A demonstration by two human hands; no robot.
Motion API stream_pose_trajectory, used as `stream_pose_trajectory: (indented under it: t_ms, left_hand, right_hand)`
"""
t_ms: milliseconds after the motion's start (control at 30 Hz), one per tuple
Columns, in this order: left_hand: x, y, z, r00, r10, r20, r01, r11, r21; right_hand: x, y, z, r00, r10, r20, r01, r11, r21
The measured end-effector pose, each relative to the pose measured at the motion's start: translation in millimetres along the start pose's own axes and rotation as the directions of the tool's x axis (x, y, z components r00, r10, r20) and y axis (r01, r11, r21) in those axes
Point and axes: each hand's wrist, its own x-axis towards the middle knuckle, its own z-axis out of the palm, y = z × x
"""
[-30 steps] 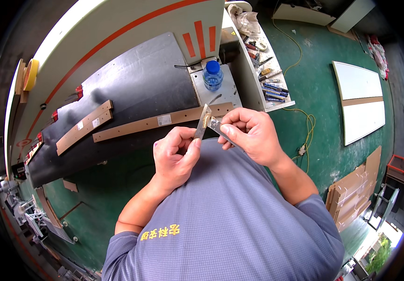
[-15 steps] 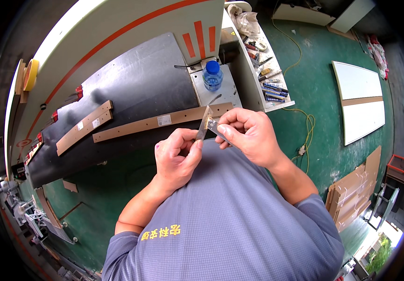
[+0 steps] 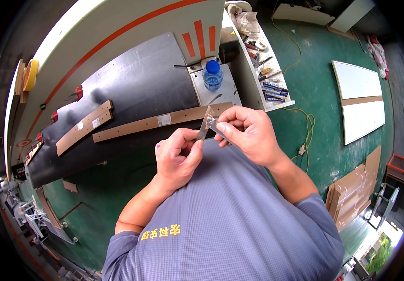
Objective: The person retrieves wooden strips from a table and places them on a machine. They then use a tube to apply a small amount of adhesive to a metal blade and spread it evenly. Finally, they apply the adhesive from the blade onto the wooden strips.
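A: Head view, looking down. What do the two hands hold?

B: The left hand [image 3: 176, 157] is curled shut, thumb and fingers pinched on the lower end of a thin metal strip [image 3: 205, 124], which stands nearly upright and leans slightly right. The right hand [image 3: 246, 133] is closed as well; its fingertips [image 3: 220, 125] press on a small grey piece [image 3: 214, 124] that touches the strip near its upper half. What that piece is cannot be told at this size.

A: Where do the hands and strip lie relative to the bench?

B: In front of the person's chest, over the near edge of a black table [image 3: 136, 89]. Just behind the strip's tip lies a long wooden slat [image 3: 155, 122] carrying a white label. A shorter pair of slats [image 3: 84, 126] lies further left on the same surface.

A: And the surroundings?

B: A water bottle [image 3: 212, 76] with a blue cap stands on a grey plate [image 3: 225, 91] beyond the hands. To its right, a white shelf [image 3: 251, 82] holds assorted hand tools. A yellow cable [image 3: 307, 126] runs across the green floor [image 3: 314, 84], where a white board [image 3: 361, 105] lies flat, well apart from the hands.
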Motion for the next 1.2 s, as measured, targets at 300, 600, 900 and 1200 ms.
stream_pose_trajectory:
  t_ms: [300, 600, 900, 1200]
  left_hand:
    - [0.1, 0.2, -1.8, 1.000, -0.028, 0.005, 0.028, 1.000, -0.010]
    - [-0.3, 1.3, -5.1, 0.971, -0.232, 0.059, 0.239, 0.925, -0.295]
    - [1.3, -0.9, -8.0, 0.945, -0.288, 0.156, 0.327, 0.810, -0.487]
    - [1.0, -0.7, -7.3, 0.942, -0.305, 0.141, 0.335, 0.815, -0.474]
  right_hand:
    - [2.5, 2.4, -0.8, 1.000, 0.001, -0.015, -0.001, 1.000, 0.028]
    - [-0.1, 6.5, -2.6, 0.999, 0.010, -0.040, -0.009, 1.000, 0.026]
    - [3.3, 9.1, -10.5, 0.998, 0.060, 0.022, -0.062, 0.991, 0.117]
    - [3.0, 16.1, -13.9, 1.000, 0.023, 0.010, -0.024, 0.997, 0.075]
